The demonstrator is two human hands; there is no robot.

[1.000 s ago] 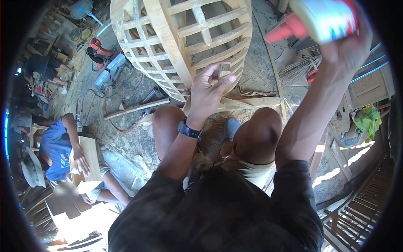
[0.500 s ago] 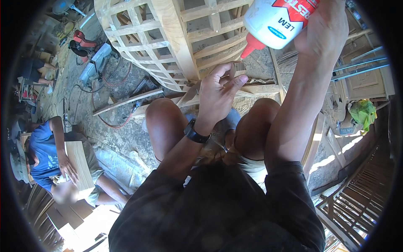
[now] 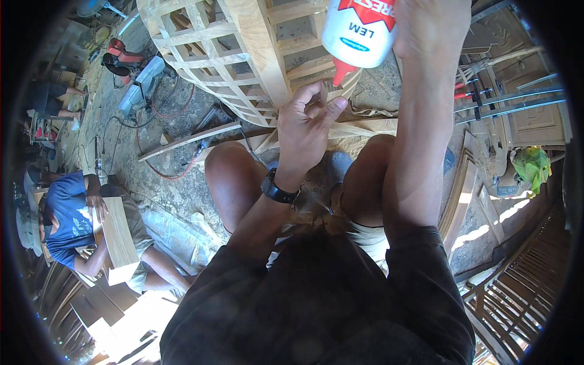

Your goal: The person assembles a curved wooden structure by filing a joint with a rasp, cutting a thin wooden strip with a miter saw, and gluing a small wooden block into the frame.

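A white glue bottle (image 3: 354, 38) with a red and blue label hangs nozzle-down, gripped by my right hand (image 3: 431, 30), whose fingers are partly cut off by the top edge. Its red nozzle (image 3: 344, 72) points at the curled fingers of my left hand (image 3: 306, 125). Those fingers are bent in with the thumb held near them, beside pale wood (image 3: 334, 94); what they pinch, if anything, is hidden. Just beyond stands a curved wooden lattice frame (image 3: 263, 48) of crossed slats and a thick upright. A black watch (image 3: 278, 187) sits on my left wrist.
A wooden strip (image 3: 188, 141) and a red hose (image 3: 170, 176) lie on the floor at left. Farther off is a red power saw (image 3: 121, 58). A co-worker (image 3: 70, 213) sits at left with a board (image 3: 120, 237). Metal bar clamps (image 3: 517, 103) and a slatted wooden panel (image 3: 517, 292) are at right.
My right hand has brought the bottle left and slightly up, its nozzle still close to my left fingers. My left hand has shifted slightly left. The co-worker's hand has moved up the board.
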